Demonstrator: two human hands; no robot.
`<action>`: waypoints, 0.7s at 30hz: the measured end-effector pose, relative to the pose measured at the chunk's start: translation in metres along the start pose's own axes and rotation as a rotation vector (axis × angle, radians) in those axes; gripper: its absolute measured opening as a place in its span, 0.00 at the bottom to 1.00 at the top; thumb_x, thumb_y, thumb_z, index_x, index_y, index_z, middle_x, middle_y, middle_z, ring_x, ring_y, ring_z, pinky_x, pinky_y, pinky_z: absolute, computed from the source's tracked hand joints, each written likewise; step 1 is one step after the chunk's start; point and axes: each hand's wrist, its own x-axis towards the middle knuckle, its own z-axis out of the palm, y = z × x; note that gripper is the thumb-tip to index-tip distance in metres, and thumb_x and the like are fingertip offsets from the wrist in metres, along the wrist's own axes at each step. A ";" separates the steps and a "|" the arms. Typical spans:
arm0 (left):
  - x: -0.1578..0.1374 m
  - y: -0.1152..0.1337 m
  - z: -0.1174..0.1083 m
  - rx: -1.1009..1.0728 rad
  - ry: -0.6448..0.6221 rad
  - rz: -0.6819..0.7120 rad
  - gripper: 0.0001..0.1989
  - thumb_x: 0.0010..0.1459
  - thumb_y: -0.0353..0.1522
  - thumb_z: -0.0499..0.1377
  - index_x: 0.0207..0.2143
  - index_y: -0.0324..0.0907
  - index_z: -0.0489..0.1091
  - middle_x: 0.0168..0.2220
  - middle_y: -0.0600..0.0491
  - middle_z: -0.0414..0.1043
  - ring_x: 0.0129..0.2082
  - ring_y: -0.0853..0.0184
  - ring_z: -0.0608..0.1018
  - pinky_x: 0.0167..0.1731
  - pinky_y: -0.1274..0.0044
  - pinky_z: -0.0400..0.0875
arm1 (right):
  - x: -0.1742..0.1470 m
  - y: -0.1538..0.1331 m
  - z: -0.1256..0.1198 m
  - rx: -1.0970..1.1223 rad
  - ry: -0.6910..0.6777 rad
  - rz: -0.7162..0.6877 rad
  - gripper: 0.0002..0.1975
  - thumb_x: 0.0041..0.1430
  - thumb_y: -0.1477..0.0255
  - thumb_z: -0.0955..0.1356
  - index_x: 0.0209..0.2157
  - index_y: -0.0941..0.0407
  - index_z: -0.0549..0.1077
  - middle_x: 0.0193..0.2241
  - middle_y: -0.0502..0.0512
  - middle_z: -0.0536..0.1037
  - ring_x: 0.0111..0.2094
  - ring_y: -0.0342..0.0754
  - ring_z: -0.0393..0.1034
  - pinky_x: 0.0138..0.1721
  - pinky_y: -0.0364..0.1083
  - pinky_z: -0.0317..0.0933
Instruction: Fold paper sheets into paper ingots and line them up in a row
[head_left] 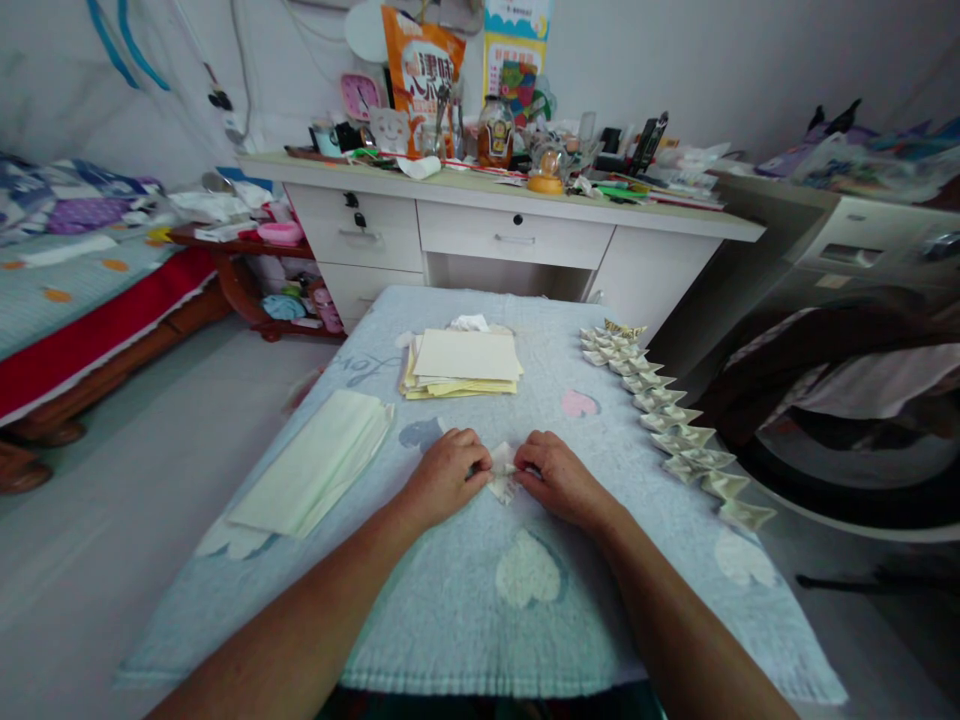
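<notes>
Between my two hands is a small piece of folded pale paper [504, 474], low over the cloth-covered table. My left hand [452, 470] pinches its left edge, fingers closed. On the opposite edge, my right hand [551, 470] grips the paper the same way. Parts of the paper are hidden behind the fingertips. Beyond the hands lies a stack of cream and yellow paper sheets [466, 356]. To the left rests a pile of long pale green paper sheets [311, 465]. Along the right side runs a row of folded paper pieces [675, 425] with pointed ends.
The table wears a light blue cloth [442, 620] with heart patterns. Behind it stands a white desk [517, 235] crowded with a jar [496, 132], an orange bag [421, 80] and a pink clock [361, 96]. A bed [90, 290] is at left, a washing machine [862, 260] at right.
</notes>
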 end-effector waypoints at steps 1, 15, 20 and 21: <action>0.000 -0.001 0.000 -0.009 0.002 -0.001 0.03 0.54 0.30 0.60 0.28 0.41 0.70 0.32 0.52 0.69 0.38 0.64 0.70 0.39 0.73 0.63 | 0.000 0.001 -0.001 0.002 0.002 0.018 0.02 0.55 0.77 0.68 0.29 0.58 0.71 0.30 0.52 0.70 0.36 0.46 0.61 0.39 0.43 0.53; 0.001 -0.003 0.000 -0.037 0.046 -0.054 0.05 0.56 0.31 0.56 0.30 0.42 0.71 0.34 0.51 0.68 0.39 0.63 0.71 0.43 0.71 0.63 | 0.000 0.000 -0.010 0.023 -0.047 0.114 0.07 0.61 0.75 0.64 0.29 0.59 0.72 0.30 0.53 0.71 0.35 0.44 0.63 0.39 0.42 0.54; 0.001 -0.002 0.000 -0.038 0.051 -0.057 0.07 0.58 0.30 0.54 0.29 0.42 0.71 0.34 0.51 0.67 0.39 0.64 0.70 0.44 0.70 0.63 | 0.001 -0.004 -0.012 0.010 -0.062 0.148 0.08 0.60 0.77 0.64 0.29 0.59 0.73 0.30 0.53 0.71 0.35 0.44 0.63 0.39 0.42 0.54; 0.001 -0.001 -0.001 -0.038 0.049 -0.058 0.07 0.58 0.30 0.54 0.29 0.42 0.71 0.34 0.51 0.67 0.39 0.64 0.70 0.44 0.70 0.63 | 0.000 -0.003 -0.011 0.004 -0.058 0.150 0.08 0.60 0.76 0.64 0.29 0.59 0.73 0.30 0.53 0.71 0.35 0.44 0.63 0.39 0.42 0.54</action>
